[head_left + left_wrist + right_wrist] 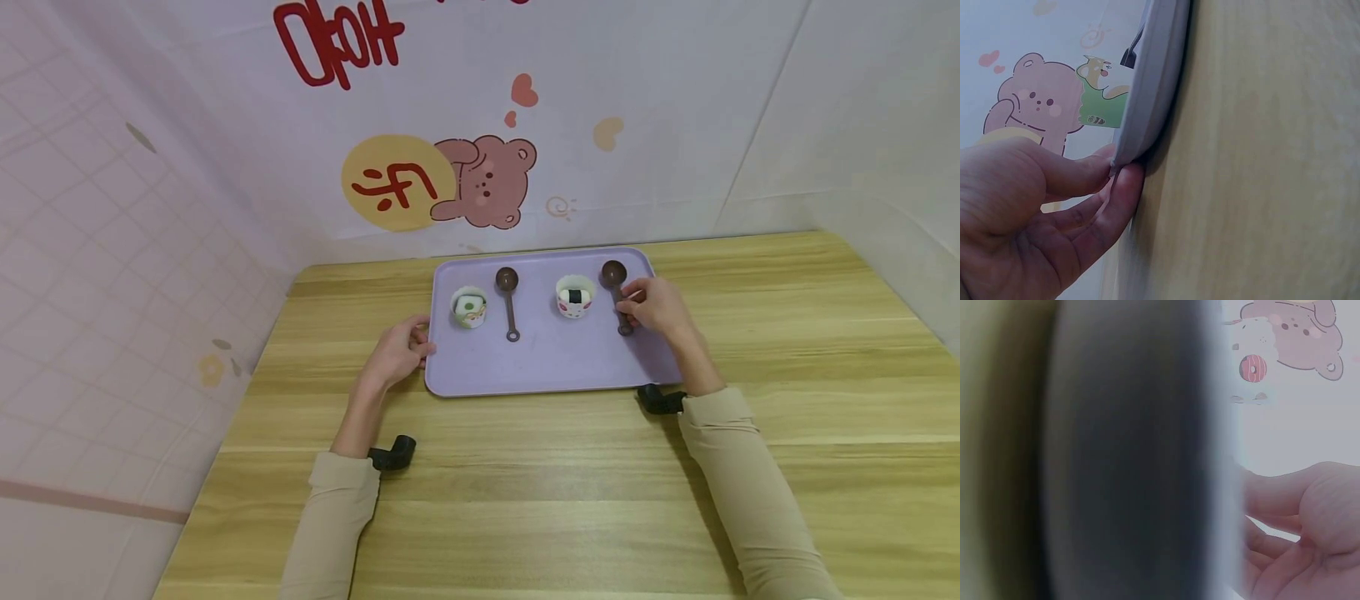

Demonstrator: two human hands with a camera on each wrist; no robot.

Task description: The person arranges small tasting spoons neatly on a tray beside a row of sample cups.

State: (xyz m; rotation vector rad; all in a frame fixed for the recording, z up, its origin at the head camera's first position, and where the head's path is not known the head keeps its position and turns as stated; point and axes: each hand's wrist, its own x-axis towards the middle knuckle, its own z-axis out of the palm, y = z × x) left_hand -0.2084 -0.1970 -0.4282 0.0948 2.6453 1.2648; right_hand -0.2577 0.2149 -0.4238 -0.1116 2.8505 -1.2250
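A lilac tray [547, 362] lies on the table, and my left hand [396, 354] pinches its left rim between thumb and fingers. The left wrist view shows the thumb [1082, 175] against the tray's edge [1154, 81]. My right hand [660, 307] pinches the handle of the right brown measuring spoon [614, 273], which lies on the tray. In the right wrist view a blurred tray edge [1135, 450] hides the fingertips. Another brown measuring spoon [507, 280] lies left of centre. A paper cup with a green-dotted white piece [469, 307] stands at left.
Between the spoons stands a second paper cup [573, 310] holding a white piece with a black band. The wooden table [487, 500] meets a printed white cloth [645, 192] at the back. Black wrist mounts [393, 454] sit on both wrists.
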